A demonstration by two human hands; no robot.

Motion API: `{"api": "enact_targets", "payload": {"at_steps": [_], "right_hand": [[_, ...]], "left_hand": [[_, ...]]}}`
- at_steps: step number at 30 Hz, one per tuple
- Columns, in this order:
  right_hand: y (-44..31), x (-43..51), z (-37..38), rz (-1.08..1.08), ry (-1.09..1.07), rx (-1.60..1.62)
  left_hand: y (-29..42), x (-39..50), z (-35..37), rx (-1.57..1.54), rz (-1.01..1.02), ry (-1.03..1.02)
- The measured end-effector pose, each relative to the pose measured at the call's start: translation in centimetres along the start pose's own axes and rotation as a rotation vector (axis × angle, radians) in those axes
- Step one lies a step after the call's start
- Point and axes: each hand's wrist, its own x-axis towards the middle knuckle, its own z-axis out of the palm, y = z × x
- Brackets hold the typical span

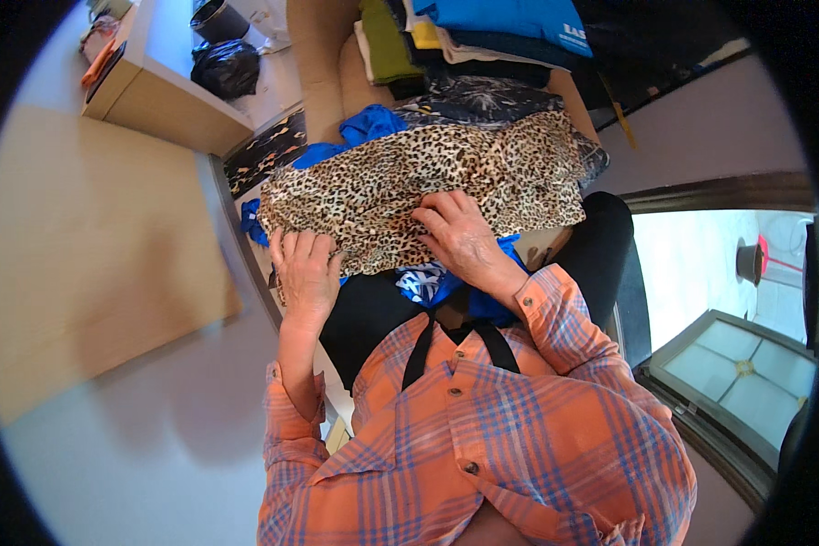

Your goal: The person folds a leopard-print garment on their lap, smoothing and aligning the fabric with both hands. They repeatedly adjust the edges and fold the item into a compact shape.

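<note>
A leopard-print cloth garment point(409, 164) lies folded into a long band across my lap and the surface before me. Over its near left corner rests my left hand point(307, 269), fingertips bent onto the fabric; whether they pinch it is hidden. My right hand point(461, 235) touches the middle of the near edge with fingers curled and spread, and the thumb apart from them. Beneath the leopard print, a blue cloth point(368, 126) sticks out at the far side. More blue fabric with a white pattern point(420, 281) shows below the near edge.
Behind lies a dark patterned garment point(484, 99), with a stack of folded clothes point(505, 27) beyond it. A wooden cabinet point(170, 102) and a black plastic bag point(225, 68) stand at the far left. At the right are a doorway and a glazed panel point(737, 368).
</note>
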Motion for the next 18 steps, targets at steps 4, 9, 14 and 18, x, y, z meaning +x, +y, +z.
{"api": "enact_targets", "payload": {"at_steps": [4, 9, 14, 18], "right_hand": [[0.4, -0.2, 0.2, -0.008, 0.029, -0.014], [0.9, -0.1, 0.4, -0.008, 0.046, 0.011], [0.4, 0.2, -0.1, -0.006, 0.020, 0.001], [-0.1, 0.2, -0.1, -0.004, 0.059, 0.012]], "left_hand": [[-0.5, 0.5, 0.2, -0.056, -0.053, 0.081], [-1.4, 0.4, 0.9, -0.020, -0.134, 0.125], [-0.8, -0.2, 1.2, 0.014, -0.141, 0.149], [-0.6, -0.2, 0.5, -0.049, -0.123, 0.258]]}}
